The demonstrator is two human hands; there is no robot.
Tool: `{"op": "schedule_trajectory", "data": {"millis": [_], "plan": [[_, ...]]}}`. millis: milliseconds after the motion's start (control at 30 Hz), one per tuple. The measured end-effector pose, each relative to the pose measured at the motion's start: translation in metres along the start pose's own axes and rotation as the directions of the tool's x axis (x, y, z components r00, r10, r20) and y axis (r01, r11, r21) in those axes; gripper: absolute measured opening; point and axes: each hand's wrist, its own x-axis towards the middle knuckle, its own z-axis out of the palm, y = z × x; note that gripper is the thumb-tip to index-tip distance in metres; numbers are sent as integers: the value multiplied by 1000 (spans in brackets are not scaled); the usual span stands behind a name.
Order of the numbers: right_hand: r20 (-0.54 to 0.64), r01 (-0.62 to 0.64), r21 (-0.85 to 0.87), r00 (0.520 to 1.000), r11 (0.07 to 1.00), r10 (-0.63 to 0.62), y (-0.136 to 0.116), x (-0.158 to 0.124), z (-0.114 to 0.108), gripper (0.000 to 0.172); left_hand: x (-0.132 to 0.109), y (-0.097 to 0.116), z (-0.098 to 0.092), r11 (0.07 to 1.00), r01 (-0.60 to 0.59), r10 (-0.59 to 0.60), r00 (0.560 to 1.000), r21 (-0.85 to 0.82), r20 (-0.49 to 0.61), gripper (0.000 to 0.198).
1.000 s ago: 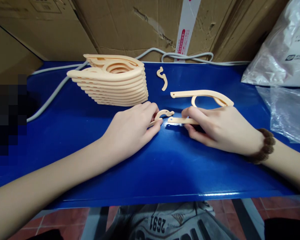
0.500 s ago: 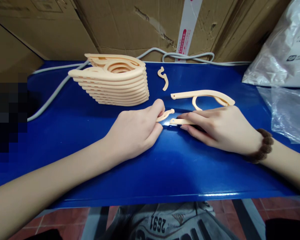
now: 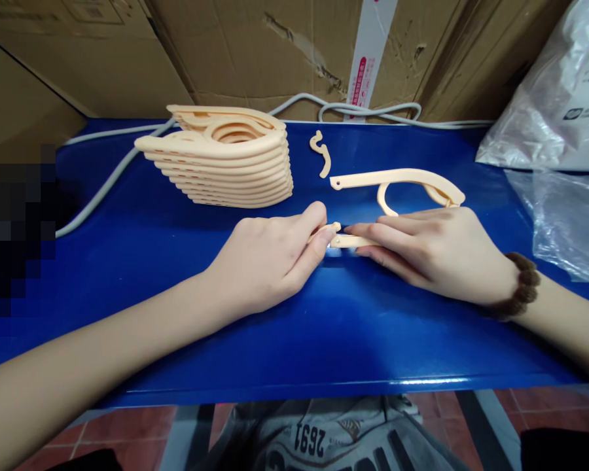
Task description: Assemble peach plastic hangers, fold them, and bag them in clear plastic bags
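My left hand (image 3: 279,258) pinches a small curved peach plastic hook (image 3: 332,228) between thumb and bent forefinger. The hook's tip meets or nearly meets the end of a straight bar gripped by my right hand (image 3: 412,252); exact contact is hard to see. That bar seems to belong to a peach folding hanger (image 3: 397,176), whose curved upper bar and inner loop show beyond my right knuckles. My hand hides where the bars join. Behind, a loose S-shaped hook (image 3: 320,154) lies on the blue table (image 3: 294,333).
A neat stack of several peach hanger pieces (image 3: 220,163) stands at the back left. A white cable (image 3: 304,99) runs along the rear edge before cardboard boxes (image 3: 235,52). Clear plastic bags (image 3: 550,111) lie at the right.
My left thumb has moved forward over the hook, covering more of it. Hook and bar end are closer together. The hanger's far bar has shifted slightly up and its left end leftward.
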Motion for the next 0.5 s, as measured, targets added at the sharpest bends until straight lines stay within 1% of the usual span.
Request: {"op": "schedule_trajectory", "data": {"millis": [133, 367, 500], "plan": [[9, -10, -2, 1000, 1000, 10, 0, 0, -1, 29, 0, 0, -1, 999, -29, 29, 999, -13, 26, 29], [-41, 35, -40, 998, 999, -37, 0, 1, 1, 29, 1, -4, -2, 996, -83, 85, 993, -35, 79, 30], [-70, 57, -41, 996, 998, -60, 0, 1, 1, 32, 1, -5, -4, 994, -94, 100, 988, -56, 115, 28]]}}
